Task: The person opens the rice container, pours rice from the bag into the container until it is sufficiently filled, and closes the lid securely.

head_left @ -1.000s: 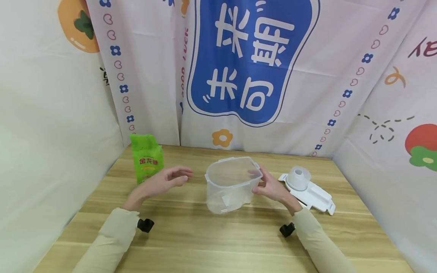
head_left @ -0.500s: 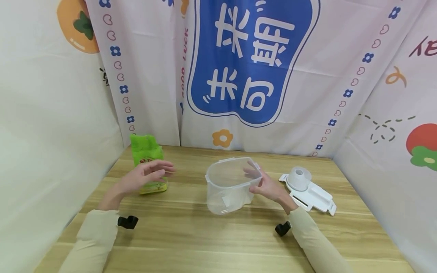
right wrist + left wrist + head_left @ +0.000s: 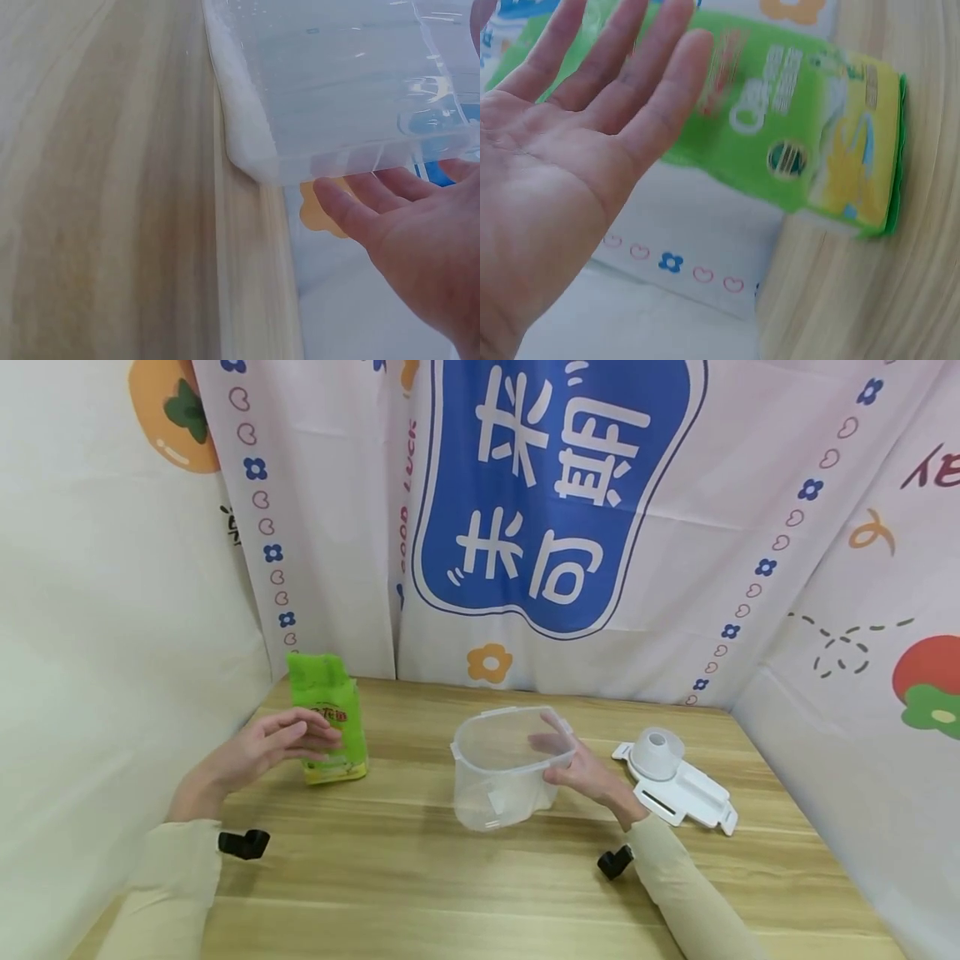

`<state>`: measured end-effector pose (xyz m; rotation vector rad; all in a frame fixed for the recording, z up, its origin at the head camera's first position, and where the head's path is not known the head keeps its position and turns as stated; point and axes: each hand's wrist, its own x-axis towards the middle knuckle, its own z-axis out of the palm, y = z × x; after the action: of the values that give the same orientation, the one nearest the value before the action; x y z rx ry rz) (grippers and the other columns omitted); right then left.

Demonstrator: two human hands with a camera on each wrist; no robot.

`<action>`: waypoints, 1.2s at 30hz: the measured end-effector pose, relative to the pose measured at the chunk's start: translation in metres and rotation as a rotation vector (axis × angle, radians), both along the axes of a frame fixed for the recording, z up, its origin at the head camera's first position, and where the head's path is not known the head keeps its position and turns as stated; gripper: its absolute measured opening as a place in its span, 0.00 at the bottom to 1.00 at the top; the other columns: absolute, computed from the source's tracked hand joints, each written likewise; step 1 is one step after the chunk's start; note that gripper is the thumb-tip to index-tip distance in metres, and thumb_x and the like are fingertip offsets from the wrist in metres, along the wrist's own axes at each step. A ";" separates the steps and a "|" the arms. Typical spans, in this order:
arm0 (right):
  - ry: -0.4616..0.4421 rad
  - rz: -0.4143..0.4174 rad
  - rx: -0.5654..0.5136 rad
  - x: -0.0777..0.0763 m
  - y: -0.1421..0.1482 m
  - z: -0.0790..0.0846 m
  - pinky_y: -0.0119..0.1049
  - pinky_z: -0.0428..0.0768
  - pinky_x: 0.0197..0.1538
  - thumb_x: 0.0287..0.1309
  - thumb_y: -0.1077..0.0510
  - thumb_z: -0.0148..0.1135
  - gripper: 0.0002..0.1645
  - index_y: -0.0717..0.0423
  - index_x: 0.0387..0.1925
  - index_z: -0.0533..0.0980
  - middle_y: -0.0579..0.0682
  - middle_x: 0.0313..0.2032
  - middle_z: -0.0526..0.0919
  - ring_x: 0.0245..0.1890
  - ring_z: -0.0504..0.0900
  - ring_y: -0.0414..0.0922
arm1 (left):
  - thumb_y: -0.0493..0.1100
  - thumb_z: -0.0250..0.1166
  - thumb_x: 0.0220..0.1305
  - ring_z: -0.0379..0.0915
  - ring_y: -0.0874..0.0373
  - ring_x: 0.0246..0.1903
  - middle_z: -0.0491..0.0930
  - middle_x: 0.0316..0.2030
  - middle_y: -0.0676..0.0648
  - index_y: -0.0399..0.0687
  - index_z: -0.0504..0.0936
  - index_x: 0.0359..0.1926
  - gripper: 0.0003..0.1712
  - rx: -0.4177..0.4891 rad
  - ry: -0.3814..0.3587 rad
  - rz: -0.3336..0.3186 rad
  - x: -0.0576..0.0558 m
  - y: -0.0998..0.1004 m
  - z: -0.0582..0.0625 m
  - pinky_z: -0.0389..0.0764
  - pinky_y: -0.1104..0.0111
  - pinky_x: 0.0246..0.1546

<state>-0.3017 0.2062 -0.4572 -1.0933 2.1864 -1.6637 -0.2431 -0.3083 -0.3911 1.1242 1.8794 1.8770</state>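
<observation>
We see the left hand [image 3: 262, 747] spread wide, its fingers long and a little apart, overlapping the left part of the bag [image 3: 347, 739]; we cannot tell whether the fingertips touch it. The bag stands upright on the left side of the table [image 3: 450, 893], near the back edge, green with red print, yellow towards its base. From the left wrist, we look onto the palm, with the bag passing behind the fingers. The right hand [image 3: 588, 772] holds the box [image 3: 498, 781] by its right end, the thumb on the near side and the fingers round on the far side, where we see them through the clear wall. The box sits mid-table, its top uncovered, well apart from the bag. To the right of it, just beyond the right hand, we find a flat white lid [image 3: 697, 792] lying on the wood, with a dark slot and a clear cup [image 3: 657, 755] standing on its far left part. Each pale sleeve [image 3: 686, 877] has a small black mount [image 3: 616, 862] at the cuff. Behind the table hangs a printed curtain [image 3: 337, 568] with a blue panel [image 3: 465, 460].
</observation>
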 end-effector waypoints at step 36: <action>0.015 -0.058 0.042 0.010 -0.002 0.002 0.46 0.78 0.54 0.53 0.38 0.70 0.61 0.54 0.75 0.45 0.75 0.60 0.69 0.62 0.68 0.70 | 0.53 0.46 0.77 0.70 0.73 0.50 0.64 0.65 0.24 0.40 0.38 0.76 0.39 -0.412 -0.022 0.626 -0.021 -0.004 -0.034 0.77 0.71 0.52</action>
<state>-0.2915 0.2046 -0.4557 -1.0445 2.2725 -1.6303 -0.2636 -0.3119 -0.4251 0.4043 2.6523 1.6074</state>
